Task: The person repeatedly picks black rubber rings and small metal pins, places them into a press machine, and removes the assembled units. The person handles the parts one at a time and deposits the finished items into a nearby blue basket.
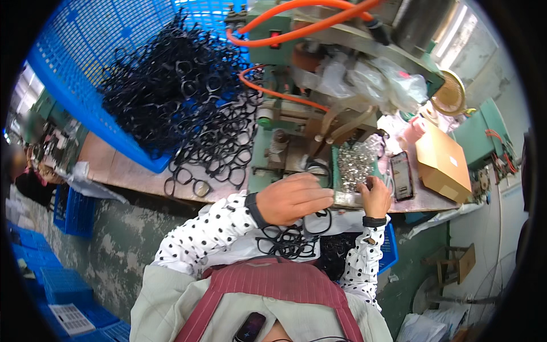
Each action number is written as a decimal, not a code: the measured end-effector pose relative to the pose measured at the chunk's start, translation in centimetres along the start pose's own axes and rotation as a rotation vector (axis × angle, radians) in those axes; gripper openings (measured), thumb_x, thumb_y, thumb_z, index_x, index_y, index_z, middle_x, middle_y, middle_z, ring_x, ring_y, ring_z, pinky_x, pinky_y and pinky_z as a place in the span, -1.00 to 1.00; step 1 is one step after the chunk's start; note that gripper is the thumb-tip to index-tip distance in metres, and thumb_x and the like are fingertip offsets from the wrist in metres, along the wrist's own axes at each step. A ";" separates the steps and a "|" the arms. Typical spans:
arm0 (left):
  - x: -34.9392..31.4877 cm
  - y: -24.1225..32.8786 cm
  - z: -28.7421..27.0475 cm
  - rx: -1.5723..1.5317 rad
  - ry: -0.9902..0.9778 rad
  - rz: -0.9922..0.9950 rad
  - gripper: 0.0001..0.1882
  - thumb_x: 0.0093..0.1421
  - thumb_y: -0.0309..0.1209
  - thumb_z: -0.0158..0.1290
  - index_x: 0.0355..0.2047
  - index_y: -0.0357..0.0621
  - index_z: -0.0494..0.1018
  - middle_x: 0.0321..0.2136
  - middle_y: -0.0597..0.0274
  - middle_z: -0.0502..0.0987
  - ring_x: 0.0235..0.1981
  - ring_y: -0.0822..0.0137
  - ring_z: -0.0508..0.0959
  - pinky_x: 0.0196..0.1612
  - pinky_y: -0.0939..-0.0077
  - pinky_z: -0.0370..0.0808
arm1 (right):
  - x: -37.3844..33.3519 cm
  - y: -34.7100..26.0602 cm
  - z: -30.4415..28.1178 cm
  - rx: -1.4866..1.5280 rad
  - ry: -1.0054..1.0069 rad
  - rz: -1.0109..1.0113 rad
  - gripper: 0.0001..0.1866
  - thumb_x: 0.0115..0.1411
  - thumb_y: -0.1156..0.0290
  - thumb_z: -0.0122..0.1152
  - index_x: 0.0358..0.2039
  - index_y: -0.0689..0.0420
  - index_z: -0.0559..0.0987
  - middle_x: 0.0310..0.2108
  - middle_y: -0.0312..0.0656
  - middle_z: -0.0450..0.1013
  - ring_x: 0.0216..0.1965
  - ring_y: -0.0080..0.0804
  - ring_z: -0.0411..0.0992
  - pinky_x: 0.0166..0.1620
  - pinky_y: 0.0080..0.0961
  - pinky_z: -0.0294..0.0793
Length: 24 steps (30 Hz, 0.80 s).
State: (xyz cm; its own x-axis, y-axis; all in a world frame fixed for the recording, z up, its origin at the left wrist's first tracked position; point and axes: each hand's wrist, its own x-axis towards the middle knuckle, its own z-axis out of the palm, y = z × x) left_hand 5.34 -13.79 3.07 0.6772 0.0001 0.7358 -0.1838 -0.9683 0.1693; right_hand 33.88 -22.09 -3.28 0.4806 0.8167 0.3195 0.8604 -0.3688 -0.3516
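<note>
My left hand (293,199) is in front of the green bench machine, its fingers closed and pointing right. A black eyeglass frame (317,223) shows just below those fingers, and a dark rim (319,169) shows just above them; the hand covers whatever joins them. My right hand (375,198) is at the near right corner of a green tray (337,162) of small shiny metal parts (354,165). Its thumb and fingers are pinched together, and anything between them is too small to make out. Several black eyeglass frames (288,240) lie on my lap below the left hand.
A large blue basket (74,85) at the left spills a heap of black eyeglass frames (171,85) onto the bench. Orange hoses (285,98) cross the green machine. Right of the tray are a phone (401,176) and a cardboard box (443,161). A blue bin (389,249) stands below the bench.
</note>
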 end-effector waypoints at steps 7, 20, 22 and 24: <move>0.0 0.7 0.1 0.060 0.023 -0.017 -0.48 0.05 -0.52 0.04 0.10 -0.15 0.41 0.09 0.14 0.45 0.01 0.15 0.48 0.22 0.05 0.32 | 0.8 2.3 5.0 0.575 0.207 0.095 -0.93 0.14 0.43 0.27 -0.38 0.14 0.60 -0.46 -0.20 0.51 -0.44 -0.39 0.48 -0.31 -0.48 0.46; -19.1 -3.4 -5.6 1.066 -0.005 -1.023 -0.81 0.05 -0.44 0.06 -0.30 0.07 0.56 -0.04 0.25 0.45 -0.06 0.15 0.40 -0.03 0.19 0.27 | 0.0 0.3 4.3 0.460 0.369 0.104 -0.87 0.17 0.45 0.23 -0.26 0.09 0.66 -0.38 -0.17 0.60 -0.40 -0.33 0.57 -0.28 -0.45 0.52; -20.0 -4.3 -5.8 0.992 0.005 -1.005 -0.80 0.05 -0.47 0.05 -0.30 0.09 0.54 0.00 0.25 0.44 0.00 0.21 0.41 0.04 0.13 0.23 | 0.0 0.6 4.4 0.496 0.372 0.119 -0.88 0.17 0.46 0.23 -0.27 0.09 0.66 -0.39 -0.19 0.60 -0.40 -0.34 0.57 -0.28 -0.44 0.52; -19.7 -5.2 -6.2 0.937 0.013 -0.971 -0.80 0.06 -0.49 0.04 -0.30 0.08 0.53 0.01 0.25 0.44 0.01 0.23 0.43 0.05 0.09 0.22 | -0.1 0.7 4.5 0.462 0.399 0.054 -0.90 0.12 0.51 0.26 -0.33 0.11 0.66 -0.42 -0.16 0.58 -0.40 -0.34 0.54 -0.28 -0.43 0.50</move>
State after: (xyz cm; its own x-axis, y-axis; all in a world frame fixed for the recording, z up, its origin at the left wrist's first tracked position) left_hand -11.43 -7.23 -8.26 0.2470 0.7748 0.5819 0.9175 -0.3802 0.1167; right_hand 33.67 -20.43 -7.55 0.6246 0.5401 0.5640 0.7137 -0.1016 -0.6931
